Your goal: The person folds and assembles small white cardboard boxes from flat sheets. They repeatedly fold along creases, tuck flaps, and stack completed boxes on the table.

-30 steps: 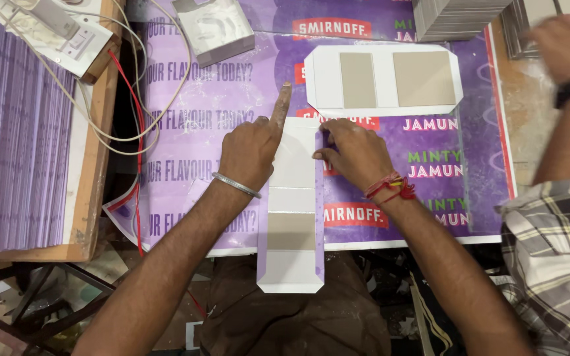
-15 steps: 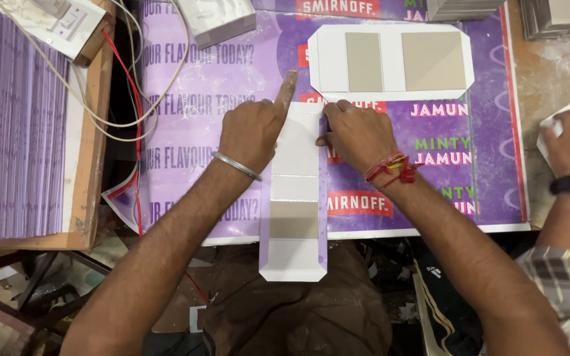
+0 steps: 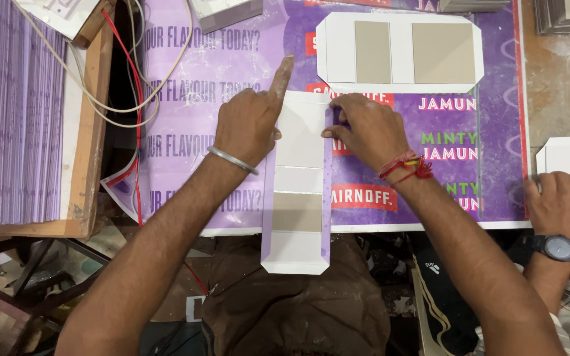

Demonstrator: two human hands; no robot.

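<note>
A long white paper strip (image 3: 296,211) with grey board panels and folded purple edges lies lengthwise on the purple printed mat (image 3: 186,132), its near end hanging over the table edge. My left hand (image 3: 252,122) presses on the strip's left side with the index finger stretched out along its edge. My right hand (image 3: 364,128) rests on the strip's right edge, fingertips curled onto the fold. Neither hand lifts anything.
Beyond my hands lies a second white sheet (image 3: 400,53) bearing two grey boards. A thick stack of purple sheets (image 3: 11,112) fills a wooden tray at left, with cables (image 3: 136,86) beside it. Another person's hand (image 3: 559,204) with a wristwatch holds a white sheet at right.
My hands stay on the strip, the left index finger still pointing along its edge. The other person's hand came down at the right and now rests by a white sheet.
</note>
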